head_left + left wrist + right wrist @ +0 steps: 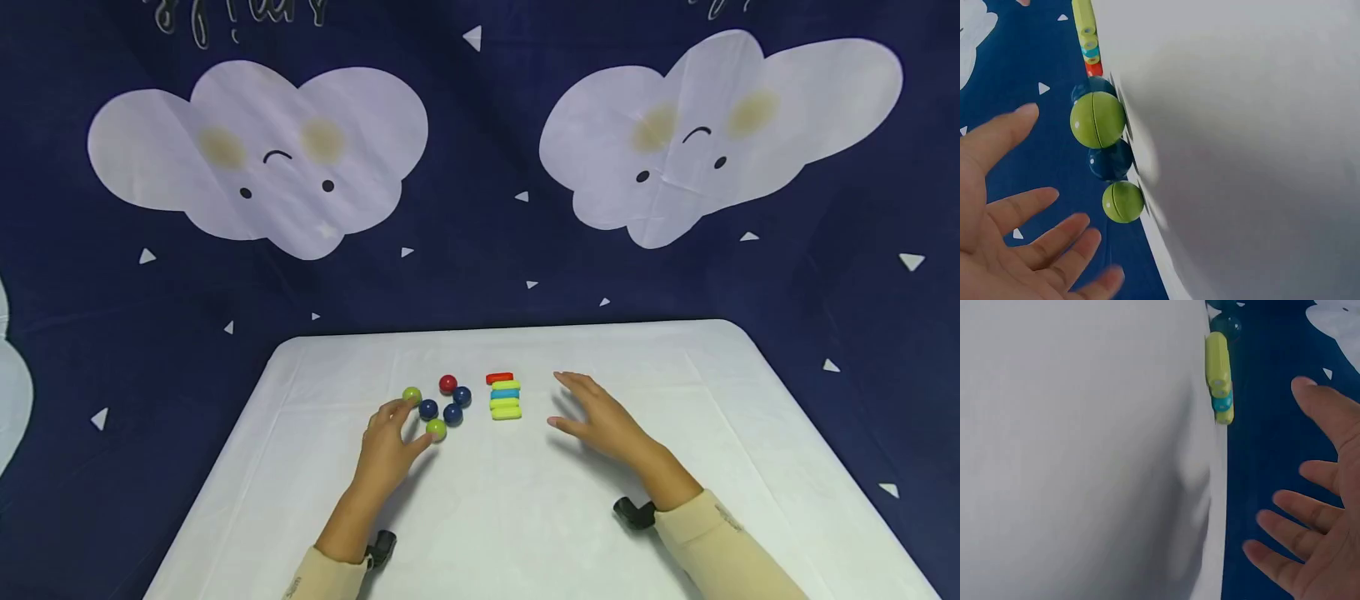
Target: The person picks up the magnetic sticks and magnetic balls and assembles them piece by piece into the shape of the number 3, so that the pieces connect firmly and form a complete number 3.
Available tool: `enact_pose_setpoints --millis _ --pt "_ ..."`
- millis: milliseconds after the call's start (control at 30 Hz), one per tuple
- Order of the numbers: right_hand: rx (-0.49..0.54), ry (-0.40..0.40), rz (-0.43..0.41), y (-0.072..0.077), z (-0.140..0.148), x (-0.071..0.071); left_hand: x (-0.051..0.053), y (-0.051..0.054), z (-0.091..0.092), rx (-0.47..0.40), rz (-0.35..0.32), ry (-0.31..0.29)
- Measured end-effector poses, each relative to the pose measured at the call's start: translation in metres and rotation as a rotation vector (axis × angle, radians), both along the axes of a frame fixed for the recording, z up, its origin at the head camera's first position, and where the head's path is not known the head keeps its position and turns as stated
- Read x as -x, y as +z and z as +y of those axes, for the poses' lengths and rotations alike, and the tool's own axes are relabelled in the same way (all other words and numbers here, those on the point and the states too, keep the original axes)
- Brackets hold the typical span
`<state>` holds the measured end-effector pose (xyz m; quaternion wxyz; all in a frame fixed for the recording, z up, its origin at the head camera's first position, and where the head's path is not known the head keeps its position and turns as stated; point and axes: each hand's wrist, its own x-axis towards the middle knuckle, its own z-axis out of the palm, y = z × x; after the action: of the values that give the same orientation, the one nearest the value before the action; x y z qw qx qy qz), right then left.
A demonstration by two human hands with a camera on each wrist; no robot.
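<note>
My left hand (384, 450) hovers just left of a loose group of balls, thumb and fingers spread, holding nothing. Nearest to it are two green balls, one by the fingertips (412, 396) and one by the thumb (1098, 120). Three dark blue balls (452, 414) and a red ball (447, 384) lie just beyond. To their right, several short sticks are stacked in a column: a red stick (499, 378), a blue stick (505, 394) and yellow sticks (1217, 359). My right hand (609, 427) hovers right of the sticks, fingers apart, touching none of them.
All the pieces lie on a white table (495, 517) with rounded far corners. Behind it hangs a dark blue cloth (480, 275) printed with white clouds and triangles. A black wrist mount (381, 548) shows at the left cuff, another (634, 513) at the right.
</note>
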<state>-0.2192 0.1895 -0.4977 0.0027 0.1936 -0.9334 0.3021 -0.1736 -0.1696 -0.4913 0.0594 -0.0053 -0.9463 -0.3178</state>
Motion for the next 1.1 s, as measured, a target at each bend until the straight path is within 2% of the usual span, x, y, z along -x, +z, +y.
enact_pose_setpoints --millis 100,233,400,600,1100 --pt "0.06 -0.001 -0.075 -0.003 -0.004 0.003 -0.001 0.001 0.002 -0.061 -0.008 0.008" --pt "0.152 0.013 -0.176 -0.009 -0.009 0.006 -0.002 0.001 0.004 -0.1 -0.012 -0.014" --pt "0.247 0.034 -0.237 -0.014 -0.018 0.009 -0.002 -0.001 0.004 -0.139 -0.016 -0.042" --pt "0.257 0.028 -0.249 -0.02 -0.03 0.012 0.0 -0.003 0.005 -0.123 -0.024 -0.054" --pt "0.246 -0.025 -0.208 -0.026 -0.053 0.022 0.004 -0.005 0.009 -0.084 -0.045 -0.081"
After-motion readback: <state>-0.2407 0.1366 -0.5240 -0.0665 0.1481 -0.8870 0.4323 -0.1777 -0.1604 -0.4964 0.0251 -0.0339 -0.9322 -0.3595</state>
